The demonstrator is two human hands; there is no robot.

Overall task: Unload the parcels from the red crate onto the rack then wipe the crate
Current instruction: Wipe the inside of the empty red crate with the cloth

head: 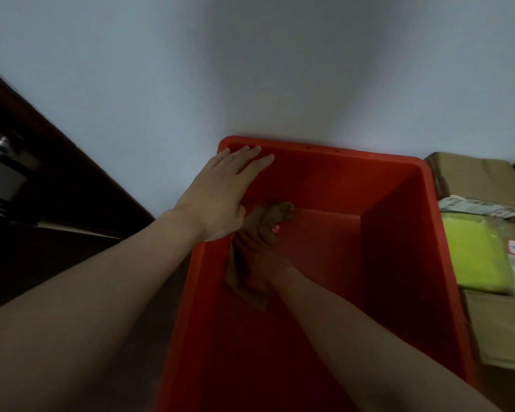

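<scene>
The red crate [399,221] stands against a white wall and holds no parcels. My left hand [223,191] lies flat with straight fingers on the crate's far left corner and rim. My right hand [259,251] is down inside the crate at its left wall, pressing a brownish cloth [250,289] against the plastic. The cloth shows under the palm and past the fingertips. Whether the fingers curl round the cloth I cannot tell in the dim light.
Right of the crate lie parcels: a yellow-green packet [473,254], a white labelled bag [482,206] and brown cardboard boxes [473,176], [506,328]. Dark wooden furniture [57,179] runs along the left. The white wall [250,69] is close behind the crate.
</scene>
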